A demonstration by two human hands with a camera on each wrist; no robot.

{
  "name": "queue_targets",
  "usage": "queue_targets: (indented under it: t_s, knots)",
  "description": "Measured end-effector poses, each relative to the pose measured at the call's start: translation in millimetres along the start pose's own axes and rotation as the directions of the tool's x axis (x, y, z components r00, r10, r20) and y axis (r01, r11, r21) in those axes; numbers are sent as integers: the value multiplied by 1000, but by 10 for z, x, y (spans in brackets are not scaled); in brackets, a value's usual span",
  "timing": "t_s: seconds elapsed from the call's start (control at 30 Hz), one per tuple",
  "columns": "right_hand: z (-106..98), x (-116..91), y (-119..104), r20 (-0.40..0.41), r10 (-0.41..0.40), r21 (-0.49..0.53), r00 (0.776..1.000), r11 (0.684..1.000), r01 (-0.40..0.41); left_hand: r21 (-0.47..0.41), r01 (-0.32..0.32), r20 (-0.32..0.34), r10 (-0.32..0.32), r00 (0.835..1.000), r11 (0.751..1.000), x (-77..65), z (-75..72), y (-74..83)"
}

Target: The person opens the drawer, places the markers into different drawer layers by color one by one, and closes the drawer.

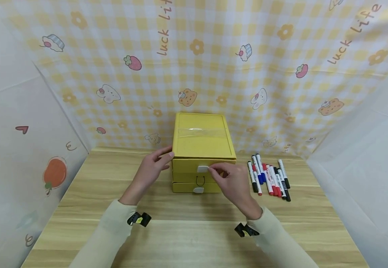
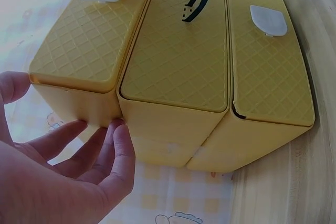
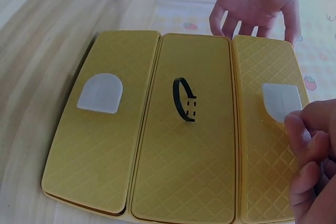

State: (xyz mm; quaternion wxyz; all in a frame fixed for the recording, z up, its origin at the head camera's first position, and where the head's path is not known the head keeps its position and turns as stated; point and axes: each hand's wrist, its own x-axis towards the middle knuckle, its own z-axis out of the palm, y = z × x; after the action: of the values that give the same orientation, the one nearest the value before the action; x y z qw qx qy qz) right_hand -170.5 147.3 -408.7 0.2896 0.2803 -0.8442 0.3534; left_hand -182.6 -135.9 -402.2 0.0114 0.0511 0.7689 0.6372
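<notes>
Your right hand (image 1: 235,182) is pinching the white tab (image 1: 203,169) of the top drawer (image 1: 185,166) at mid-frame, likely for purchase. Your left hand (image 1: 151,167), fingers loosely spread, is touching the yellow three-drawer box (image 1: 200,148), seemingly steadying it. Right of centre, markers (image 1: 268,182) are lying on the surface (image 1: 187,212), outside the drawer's path.

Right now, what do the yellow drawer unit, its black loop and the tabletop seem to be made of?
Yellow drawer unit: probably moulded plastic with a satin finish, judging by its rounded edges and embossed diamond pattern.
Black loop: perhaps matte plastic or rubber, being a thin curved band; unsure which.
Tabletop: wood or wood-look laminate, low sheen, going by its pale streaked grain.
</notes>
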Motion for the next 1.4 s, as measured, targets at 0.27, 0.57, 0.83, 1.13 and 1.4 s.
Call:
queue_targets:
  t_s: [0.27, 0.57, 0.83, 1.13, 1.4]
  knots:
    - [-35, -47, -34, 8, -16, -11, 1000, 1000, 17, -1, 2, 2, -2, 1000, 1000, -4, -10, 11]
    - [-94, -97, -87, 42, -17, -7, 999, 1000, 17, -17, 9, 13, -8, 1000, 1000, -7, -15, 14]
    - [-151, -151, -129, 61, -55, 8, 997, 998, 55, -32, 17, 13, -16, 1000, 999, -8, -11, 23]
    - [-240, -220, -183, 89, -73, 28, 993, 997, 71, -44, 23, 15, -23, 1000, 999, -5, -11, 31]
    - [-292, -284, -231, 97, -119, 58, 988, 992, 114, -37, 27, 16, -26, 1000, 999, -1, -5, 39]
